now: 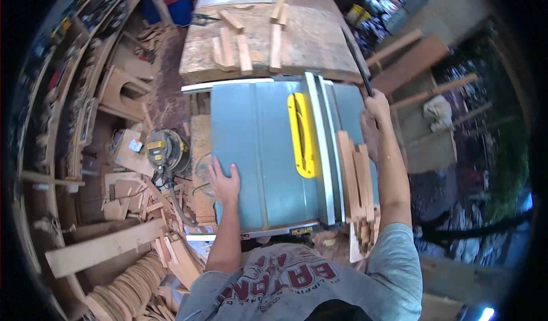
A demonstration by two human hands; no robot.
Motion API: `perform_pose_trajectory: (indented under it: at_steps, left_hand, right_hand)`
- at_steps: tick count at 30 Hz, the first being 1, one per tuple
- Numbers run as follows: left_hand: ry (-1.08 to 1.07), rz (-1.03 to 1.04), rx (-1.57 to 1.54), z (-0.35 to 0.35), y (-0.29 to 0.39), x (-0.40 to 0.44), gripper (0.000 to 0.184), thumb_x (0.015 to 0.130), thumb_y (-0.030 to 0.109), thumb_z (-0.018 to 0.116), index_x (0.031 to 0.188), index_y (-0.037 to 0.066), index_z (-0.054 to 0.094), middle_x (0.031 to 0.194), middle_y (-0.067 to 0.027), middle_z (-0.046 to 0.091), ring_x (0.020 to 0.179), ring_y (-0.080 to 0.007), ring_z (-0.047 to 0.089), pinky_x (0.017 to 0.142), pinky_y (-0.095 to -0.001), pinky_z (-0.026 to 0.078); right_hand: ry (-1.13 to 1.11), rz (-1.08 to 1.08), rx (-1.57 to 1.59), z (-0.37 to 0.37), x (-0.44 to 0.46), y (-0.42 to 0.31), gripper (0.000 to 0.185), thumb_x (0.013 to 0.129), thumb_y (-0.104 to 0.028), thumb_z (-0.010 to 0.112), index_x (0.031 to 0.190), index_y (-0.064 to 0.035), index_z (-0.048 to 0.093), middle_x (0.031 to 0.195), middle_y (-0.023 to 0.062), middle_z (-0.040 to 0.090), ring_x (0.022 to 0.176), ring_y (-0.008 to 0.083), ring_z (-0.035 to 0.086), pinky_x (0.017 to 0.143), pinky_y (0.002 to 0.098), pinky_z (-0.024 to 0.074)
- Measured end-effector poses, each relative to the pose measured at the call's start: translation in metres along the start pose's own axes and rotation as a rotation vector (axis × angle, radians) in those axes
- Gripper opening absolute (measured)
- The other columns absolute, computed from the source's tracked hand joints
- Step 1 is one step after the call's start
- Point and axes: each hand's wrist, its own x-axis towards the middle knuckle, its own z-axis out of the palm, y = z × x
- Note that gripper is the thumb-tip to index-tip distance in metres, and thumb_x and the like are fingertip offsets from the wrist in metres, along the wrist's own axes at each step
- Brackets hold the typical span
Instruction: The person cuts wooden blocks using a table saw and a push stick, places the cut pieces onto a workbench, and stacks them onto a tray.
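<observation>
I hold my left hand (pixel 224 185) palm down at the saw's (pixel 240 132) left edge, fingers spread. My right arm reaches forward; right hand (pixel 377 106) at the saw's far right corner, fingers closed on a rod (pixel 358 64). Strips (pixel 355 178) lie right of the saw's fence (pixel 325 155). Bench (pixel 317 47) beyond the saw. Rod extends forward from my right fingers, alongside the bench.

Wood strips (pixel 346 175) lie right of the fence (pixel 323 161) on the table saw (pixel 235 124), a workbench (pixel 319 44) beyond it.
</observation>
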Motion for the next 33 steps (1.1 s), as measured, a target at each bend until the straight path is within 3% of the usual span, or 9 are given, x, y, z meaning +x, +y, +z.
perform_pose_trajectory:
  at_steps: [3, 5, 11, 14, 17, 24, 26, 29, 33]
  left_hand:
    - [0.016, 0.039, 0.081, 0.002, -0.004, -0.005, 0.07, 0.091, 0.044, 0.066, 0.152, 0.013, 0.05, 0.159, -0.0167, 0.045, 0.14, -0.0404, 0.048, 0.113, -0.0507, 0.042]
    - [0.054, 0.038, 0.044, 0.006, -0.007, -0.003, 0.07, 0.092, 0.047, 0.065, 0.152, 0.014, 0.05, 0.16, -0.015, 0.044, 0.14, -0.0391, 0.049, 0.112, -0.0507, 0.042]
    - [0.036, 0.032, 0.018, 0.001, -0.002, -0.008, 0.071, 0.093, 0.05, 0.063, 0.153, 0.017, 0.049, 0.161, -0.0146, 0.043, 0.141, -0.0387, 0.048, 0.113, -0.0492, 0.041]
    - [0.001, 0.017, 0.011, -0.014, 0.008, -0.016, 0.071, 0.093, 0.05, 0.064, 0.153, 0.014, 0.049, 0.161, -0.0157, 0.043, 0.141, -0.0395, 0.047, 0.114, -0.0478, 0.041]
    - [0.02, 0.118, -0.071, -0.007, -0.007, -0.017, 0.071, 0.093, 0.048, 0.066, 0.151, 0.011, 0.051, 0.161, -0.017, 0.042, 0.142, -0.0401, 0.046, 0.114, -0.0481, 0.041]
    - [0.041, 0.174, -0.094, -0.005, -0.022, -0.022, 0.067, 0.093, 0.043, 0.067, 0.149, 0.009, 0.052, 0.162, -0.0184, 0.041, 0.144, -0.0398, 0.045, 0.115, -0.0483, 0.039]
    - [0.039, 0.209, -0.101, -0.005, -0.022, -0.022, 0.066, 0.093, 0.042, 0.067, 0.148, 0.009, 0.052, 0.162, -0.0189, 0.04, 0.144, -0.0394, 0.044, 0.116, -0.0475, 0.039]
    - [0.035, 0.212, -0.14, -0.006, -0.022, -0.023, 0.065, 0.093, 0.041, 0.068, 0.147, 0.008, 0.053, 0.161, -0.0205, 0.04, 0.146, -0.0395, 0.043, 0.117, -0.0472, 0.038]
    - [0.048, 0.259, -0.161, -0.002, -0.034, -0.019, 0.064, 0.093, 0.04, 0.069, 0.145, 0.006, 0.055, 0.16, -0.0219, 0.041, 0.146, -0.0397, 0.041, 0.118, -0.0468, 0.037]
  right_hand:
    - [-0.097, 0.075, 0.002, -0.028, -0.071, 0.139, 0.04, 0.087, -0.028, 0.06, 0.112, 0.0022, 0.07, 0.11, 0.0345, 0.067, 0.112, 0.0494, 0.064, 0.091, 0.0506, 0.0519]
    - [-0.06, 0.05, 0.069, -0.02, -0.129, 0.234, 0.018, 0.086, -0.011, 0.064, 0.102, -0.0021, 0.065, 0.078, 0.007, 0.064, 0.075, 0.0147, 0.059, 0.066, 0.036, 0.0503]
    - [-0.239, 0.391, 0.438, -0.029, -0.31, 0.219, 0.042, 0.071, -0.015, 0.093, 0.097, -0.0093, 0.061, 0.084, -0.0017, 0.061, 0.073, 0.0072, 0.055, 0.062, 0.0275, 0.0473]
    - [-0.174, 0.392, 0.589, -0.004, -0.335, 0.212, 0.052, 0.068, -0.024, 0.096, 0.1, -0.0083, 0.058, 0.083, 0.0018, 0.063, 0.076, 0.0137, 0.06, 0.07, 0.0332, 0.051]
    - [-0.038, 0.251, 0.473, 0.013, -0.332, 0.221, 0.052, 0.067, -0.016, 0.097, 0.098, -0.0086, 0.056, 0.086, -0.0009, 0.059, 0.079, 0.0121, 0.056, 0.071, 0.029, 0.0497]
    - [-0.056, 0.223, 0.434, 0.003, -0.322, 0.199, 0.058, 0.063, -0.027, 0.099, 0.097, -0.007, 0.057, 0.091, 0.0017, 0.062, 0.083, 0.0147, 0.058, 0.077, 0.0329, 0.0515]
    - [-0.114, 0.225, 0.374, 0.011, -0.316, 0.209, 0.075, 0.06, -0.034, 0.098, 0.115, 0.0028, 0.062, 0.104, 0.0145, 0.069, 0.095, 0.024, 0.067, 0.086, 0.0366, 0.0532]
    - [0.042, 0.213, 0.464, 0.022, -0.32, 0.231, 0.057, 0.062, -0.024, 0.098, 0.095, -0.0064, 0.056, 0.087, 0.0013, 0.059, 0.085, 0.0144, 0.057, 0.078, 0.0325, 0.0505]
    - [-0.018, 0.293, 0.379, -0.01, -0.362, 0.251, 0.052, 0.064, -0.019, 0.095, 0.094, -0.0061, 0.054, 0.086, 0.0008, 0.057, 0.083, 0.0141, 0.055, 0.076, 0.0324, 0.0494]
